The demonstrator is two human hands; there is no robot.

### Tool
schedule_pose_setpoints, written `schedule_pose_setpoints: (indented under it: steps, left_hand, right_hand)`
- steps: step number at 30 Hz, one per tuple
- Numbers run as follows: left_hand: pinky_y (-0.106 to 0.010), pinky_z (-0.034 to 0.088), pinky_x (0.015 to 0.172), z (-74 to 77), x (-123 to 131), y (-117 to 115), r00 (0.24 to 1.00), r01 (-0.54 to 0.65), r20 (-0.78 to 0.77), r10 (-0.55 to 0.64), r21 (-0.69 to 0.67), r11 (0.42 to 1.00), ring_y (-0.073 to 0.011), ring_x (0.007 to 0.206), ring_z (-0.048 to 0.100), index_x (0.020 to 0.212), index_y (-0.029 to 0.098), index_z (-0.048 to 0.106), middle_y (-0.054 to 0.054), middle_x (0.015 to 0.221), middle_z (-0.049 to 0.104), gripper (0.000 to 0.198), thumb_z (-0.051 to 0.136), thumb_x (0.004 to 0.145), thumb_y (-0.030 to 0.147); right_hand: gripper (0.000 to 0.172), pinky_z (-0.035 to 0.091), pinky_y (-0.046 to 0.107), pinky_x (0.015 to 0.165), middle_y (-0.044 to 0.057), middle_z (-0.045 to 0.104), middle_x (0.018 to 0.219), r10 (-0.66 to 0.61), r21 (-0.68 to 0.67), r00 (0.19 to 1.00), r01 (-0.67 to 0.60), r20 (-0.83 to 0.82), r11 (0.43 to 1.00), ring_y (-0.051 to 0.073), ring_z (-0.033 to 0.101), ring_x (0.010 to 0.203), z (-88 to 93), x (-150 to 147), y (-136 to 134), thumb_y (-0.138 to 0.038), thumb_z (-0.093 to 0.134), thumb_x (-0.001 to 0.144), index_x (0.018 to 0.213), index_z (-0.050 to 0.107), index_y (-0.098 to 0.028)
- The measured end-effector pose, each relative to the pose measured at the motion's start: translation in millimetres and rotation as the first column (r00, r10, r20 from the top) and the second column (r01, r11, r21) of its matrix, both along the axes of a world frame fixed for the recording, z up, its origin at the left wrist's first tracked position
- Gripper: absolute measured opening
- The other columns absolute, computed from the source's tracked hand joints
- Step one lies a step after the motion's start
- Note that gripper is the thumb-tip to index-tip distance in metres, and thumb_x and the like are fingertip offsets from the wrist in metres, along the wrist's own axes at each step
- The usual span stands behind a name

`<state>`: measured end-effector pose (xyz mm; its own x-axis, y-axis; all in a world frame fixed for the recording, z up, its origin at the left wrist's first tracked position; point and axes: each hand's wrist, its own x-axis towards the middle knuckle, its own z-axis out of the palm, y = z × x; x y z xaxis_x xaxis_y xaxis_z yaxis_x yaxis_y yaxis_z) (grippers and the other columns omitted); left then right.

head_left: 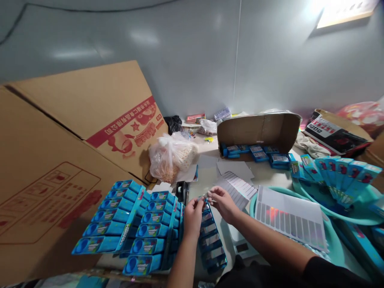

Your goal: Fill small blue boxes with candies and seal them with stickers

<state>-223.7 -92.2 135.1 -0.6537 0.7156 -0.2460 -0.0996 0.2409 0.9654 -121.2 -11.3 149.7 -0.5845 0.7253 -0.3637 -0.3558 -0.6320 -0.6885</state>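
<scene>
My left hand and my right hand meet over the far end of a long blue display box with a row of compartments. Both hands are closed in a pinch, fingertips almost touching; whatever they hold is too small to name. To the left stand rows of small blue packs, upright in display boxes, with another such group beyond. A sheet of silvery strip stickers lies over a teal basin by my right forearm.
A large cardboard carton rises at the left. Behind my hands are a plastic bag, loose sticker sheets and an open cardboard box with blue packs inside. Another teal basin holds more packs at the right.
</scene>
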Motion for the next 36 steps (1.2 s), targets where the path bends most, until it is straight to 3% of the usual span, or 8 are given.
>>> schedule_pose_setpoints:
  steps: [7,13,17,21,28,33,36]
  left_hand:
    - [-0.033,0.048,0.072,-9.9,-18.5,3.7,0.971,0.003,-0.237,-0.02,-0.074,0.997,-0.0244,0.077,0.064,0.074,0.017,0.072,-0.007,0.074,0.07,0.04,0.06,0.076,0.056]
    - [-0.036,0.048,0.077,-25.8,-29.3,8.0,0.901,-0.091,-0.432,0.038,-0.102,0.991,-0.0237,0.074,0.061,0.056,0.021,0.069,-0.007,0.072,0.065,0.03,0.067,0.067,0.048]
    - [-0.042,0.046,0.092,-39.9,-35.6,12.3,0.866,-0.155,-0.494,0.079,-0.114,0.981,-0.0279,0.091,0.061,0.058,0.022,0.071,-0.011,0.089,0.067,0.023,0.07,0.064,0.044]
    - [-0.042,0.046,0.095,-51.2,-40.0,14.8,0.89,-0.136,-0.453,0.055,-0.15,0.979,-0.0245,0.097,0.062,0.064,0.019,0.069,-0.01,0.102,0.068,0.021,0.074,0.067,0.039]
    - [-0.039,0.05,0.089,-65.8,-43.0,15.4,0.952,-0.134,-0.292,0.093,-0.122,0.983,-0.0186,0.089,0.065,0.077,0.016,0.061,-0.004,0.09,0.07,0.024,0.078,0.07,0.031]
    - [-0.037,0.053,0.083,-69.2,-41.0,9.4,0.974,-0.157,-0.176,0.146,-0.053,0.986,-0.018,0.088,0.066,0.082,0.017,0.054,-0.005,0.094,0.07,0.027,0.075,0.072,0.033]
    - [-0.036,0.053,0.083,-67.0,-37.1,7.2,0.978,-0.157,-0.148,0.149,-0.038,0.987,-0.0193,0.089,0.066,0.087,0.018,0.057,-0.006,0.093,0.069,0.028,0.07,0.075,0.039]
  right_hand:
    - [0.041,0.044,0.02,0.057,-0.003,0.056,0.065,0.005,-0.094,0.994,0.006,0.113,0.996,0.009,0.055,0.061,-13.1,-5.1,17.4,-0.032,0.091,0.051,0.074,0.061,-0.015]
    - [0.023,0.037,0.018,0.047,-0.003,0.054,0.056,-0.085,-0.099,0.944,0.122,0.318,0.988,0.007,0.048,0.05,-40.6,-16.5,20.3,-0.021,0.082,0.058,0.068,0.062,-0.015]
    - [0.019,0.034,0.018,0.045,-0.002,0.056,0.056,-0.105,-0.097,0.917,0.153,0.385,0.983,0.007,0.045,0.048,-57.3,-20.5,17.1,-0.019,0.08,0.057,0.068,0.065,-0.013]
    - [0.018,0.034,0.019,0.044,-0.002,0.056,0.054,-0.119,-0.09,0.902,0.17,0.415,0.981,0.007,0.045,0.047,-67.7,-20.3,17.1,-0.019,0.079,0.057,0.067,0.065,-0.013]
    - [0.018,0.034,0.018,0.045,-0.002,0.057,0.056,-0.068,-0.121,0.89,0.137,0.452,0.983,0.006,0.045,0.047,-78.2,-19.1,11.6,-0.017,0.078,0.058,0.066,0.062,-0.014]
    - [0.013,0.038,0.018,0.049,-0.005,0.054,0.059,0.037,-0.209,0.888,0.067,0.458,0.976,0.007,0.048,0.05,-83.0,-27.2,2.2,-0.017,0.071,0.076,0.076,0.059,-0.014]
    - [0.019,0.037,0.018,0.047,-0.009,0.046,0.056,0.07,-0.242,0.883,0.051,0.465,0.969,0.007,0.044,0.046,-87.0,-30.3,-1.2,-0.02,0.068,0.083,0.074,0.052,-0.016]
